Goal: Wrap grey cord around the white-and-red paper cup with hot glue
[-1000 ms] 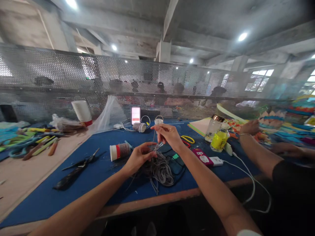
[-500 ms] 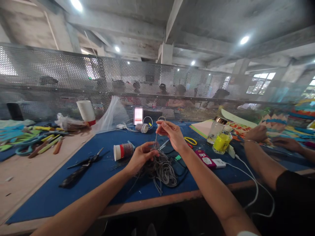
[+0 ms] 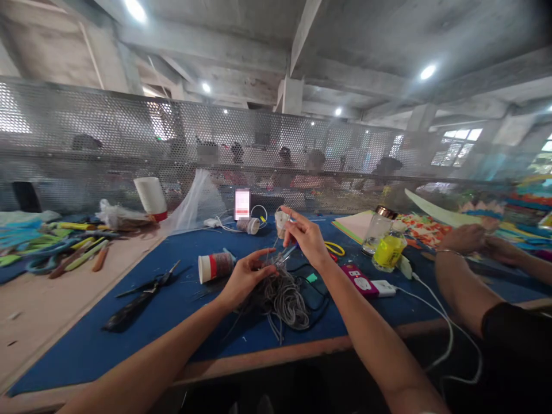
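A loose heap of grey cord (image 3: 287, 305) lies on the blue mat (image 3: 172, 345) in front of me. My left hand (image 3: 249, 276) is at the heap's far left side, thumb and forefinger closing around a thin strand. Above and to the right, my right hand (image 3: 304, 238) has its forefinger stretched forward, while the other fingers bend in at the strand's upper end. The strand runs short and slanted between both hands; the exact grip points are blurred. Behind my right fingertips stands a white roll or cup (image 3: 282, 223). A metal tool (image 3: 284, 255) with a blue part lies between the hands, partly hidden.
Left of the hands are a red-and-white paper cup (image 3: 215, 267) and black-handled snips (image 3: 146, 299). A phone (image 3: 242, 204) stands at the back. To the right are a power bank (image 3: 360, 280), a yellow bottle (image 3: 389, 251), a jar (image 3: 374, 230) and a co-worker's hands (image 3: 466, 244).
My right fingers have loosened from a tight pinch, with the forefinger now straighter. The strand slants more. A co-worker's hands have shifted, and a pale curved sheet by them has moved right.
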`<act>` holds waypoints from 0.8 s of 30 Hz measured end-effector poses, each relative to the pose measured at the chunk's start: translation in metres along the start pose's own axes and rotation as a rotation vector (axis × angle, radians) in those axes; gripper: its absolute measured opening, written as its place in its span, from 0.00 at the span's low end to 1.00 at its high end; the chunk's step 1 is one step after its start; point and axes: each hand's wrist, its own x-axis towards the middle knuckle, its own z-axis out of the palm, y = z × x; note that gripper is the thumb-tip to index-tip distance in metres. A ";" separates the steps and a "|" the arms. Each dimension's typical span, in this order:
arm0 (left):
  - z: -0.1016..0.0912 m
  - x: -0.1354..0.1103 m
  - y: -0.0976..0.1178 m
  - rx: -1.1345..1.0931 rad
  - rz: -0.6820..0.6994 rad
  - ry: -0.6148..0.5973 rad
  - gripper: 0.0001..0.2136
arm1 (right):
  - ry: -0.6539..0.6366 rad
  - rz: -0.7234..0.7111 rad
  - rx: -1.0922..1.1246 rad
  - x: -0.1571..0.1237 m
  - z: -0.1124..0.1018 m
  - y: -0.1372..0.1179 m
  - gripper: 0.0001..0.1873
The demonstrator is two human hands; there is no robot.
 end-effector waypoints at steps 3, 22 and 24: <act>0.000 0.000 0.000 0.043 -0.002 -0.010 0.33 | -0.001 0.042 0.017 0.002 -0.006 -0.001 0.27; -0.004 0.001 -0.003 0.257 0.164 0.145 0.23 | 0.097 -0.229 -0.749 0.001 -0.022 -0.014 0.17; -0.005 -0.001 0.003 0.263 0.211 0.232 0.19 | -0.018 -0.196 -0.706 -0.001 -0.013 -0.010 0.18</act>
